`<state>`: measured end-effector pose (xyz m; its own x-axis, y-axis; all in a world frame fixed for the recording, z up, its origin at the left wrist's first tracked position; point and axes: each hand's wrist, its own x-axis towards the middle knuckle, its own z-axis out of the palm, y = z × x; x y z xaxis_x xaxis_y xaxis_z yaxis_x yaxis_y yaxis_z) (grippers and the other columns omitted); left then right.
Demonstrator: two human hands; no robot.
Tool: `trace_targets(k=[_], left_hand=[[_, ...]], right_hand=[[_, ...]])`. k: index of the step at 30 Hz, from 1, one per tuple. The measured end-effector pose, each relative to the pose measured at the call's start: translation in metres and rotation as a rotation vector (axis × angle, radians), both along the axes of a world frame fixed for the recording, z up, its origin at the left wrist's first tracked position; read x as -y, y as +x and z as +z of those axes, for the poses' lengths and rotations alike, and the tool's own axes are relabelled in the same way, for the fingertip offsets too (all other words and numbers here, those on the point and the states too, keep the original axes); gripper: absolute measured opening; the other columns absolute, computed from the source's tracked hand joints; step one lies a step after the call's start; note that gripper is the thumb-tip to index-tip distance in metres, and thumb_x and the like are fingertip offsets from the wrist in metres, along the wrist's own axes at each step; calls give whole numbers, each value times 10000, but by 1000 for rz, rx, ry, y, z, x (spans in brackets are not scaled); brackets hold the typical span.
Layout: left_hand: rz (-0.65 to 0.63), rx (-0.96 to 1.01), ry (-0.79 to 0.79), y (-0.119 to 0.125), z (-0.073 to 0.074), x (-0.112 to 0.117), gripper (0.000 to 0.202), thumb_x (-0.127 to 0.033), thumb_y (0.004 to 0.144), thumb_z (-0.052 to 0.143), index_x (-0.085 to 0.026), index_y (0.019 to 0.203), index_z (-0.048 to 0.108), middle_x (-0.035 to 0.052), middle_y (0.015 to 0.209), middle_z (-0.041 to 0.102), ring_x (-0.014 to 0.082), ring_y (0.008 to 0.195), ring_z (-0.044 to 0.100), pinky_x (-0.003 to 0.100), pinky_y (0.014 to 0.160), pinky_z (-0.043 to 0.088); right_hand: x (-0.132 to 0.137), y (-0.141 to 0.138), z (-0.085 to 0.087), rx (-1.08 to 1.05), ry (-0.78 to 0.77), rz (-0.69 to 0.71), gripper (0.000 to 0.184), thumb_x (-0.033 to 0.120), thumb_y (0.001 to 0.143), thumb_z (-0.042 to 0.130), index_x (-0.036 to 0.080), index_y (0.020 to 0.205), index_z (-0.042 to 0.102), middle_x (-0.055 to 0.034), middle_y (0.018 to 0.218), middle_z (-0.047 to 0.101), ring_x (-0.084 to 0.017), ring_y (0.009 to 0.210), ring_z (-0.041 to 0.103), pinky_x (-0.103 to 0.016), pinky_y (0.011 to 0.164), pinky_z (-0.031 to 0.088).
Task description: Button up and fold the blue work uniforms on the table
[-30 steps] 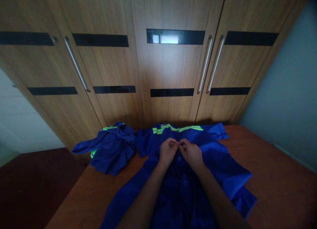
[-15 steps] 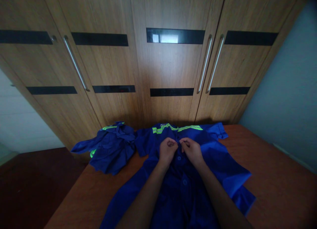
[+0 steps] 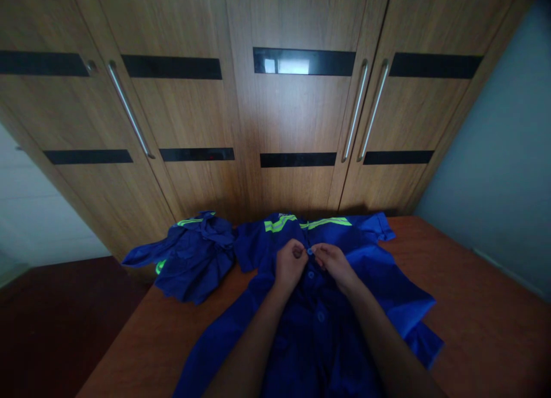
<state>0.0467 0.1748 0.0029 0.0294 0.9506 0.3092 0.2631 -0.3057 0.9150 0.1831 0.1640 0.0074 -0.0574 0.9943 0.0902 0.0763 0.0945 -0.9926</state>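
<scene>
Garment (image 3: 383, 277) lies with its shoulders near the bench (image 3: 477, 317)'s far edge, left hand (image 3: 289, 266)'s fingers pinching its front beside a button (image 3: 310, 251), right hand (image 3: 339, 266)'s fingers alongside, grip indeterminable; slackened pinching could let cloth slip and misalign the button.

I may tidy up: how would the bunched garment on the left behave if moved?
The bunched garment would probably flop, judging by its soft folds. Its loose end, reaching past the edge of the brown surface, would likely trail. Slumped and irregular, it seems unlikely to roll.
</scene>
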Motion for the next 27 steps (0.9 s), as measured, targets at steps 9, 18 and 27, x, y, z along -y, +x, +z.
trace_targets(k=[9,18,27], left_hand=[[-167,-375,34,-9,-5,3,85,-158,747,553,-206,741,623,-18,637,642,138,605,595,217,572,377],[-271,-553,68,-9,-2,7,209,-117,753,481,-211,680,652,31,683,680,172,647,615,235,600,388],[-139,-613,-4,-12,0,6,170,-124,731,520,-208,696,664,60,714,698,211,684,632,265,609,396]], right_hand=[[-3,9,-2,613,-40,-126,251,375,789,516,192,649,614,-30,608,601,-165,624,566,-255,568,369],[-26,-6,2,827,72,-297,248,171,643,650,220,885,675,-108,999,663,-280,1018,577,-341,800,420],[-39,14,-27,324,-6,-316,170,359,706,584,208,705,662,-23,699,689,-201,734,637,-287,652,462]])
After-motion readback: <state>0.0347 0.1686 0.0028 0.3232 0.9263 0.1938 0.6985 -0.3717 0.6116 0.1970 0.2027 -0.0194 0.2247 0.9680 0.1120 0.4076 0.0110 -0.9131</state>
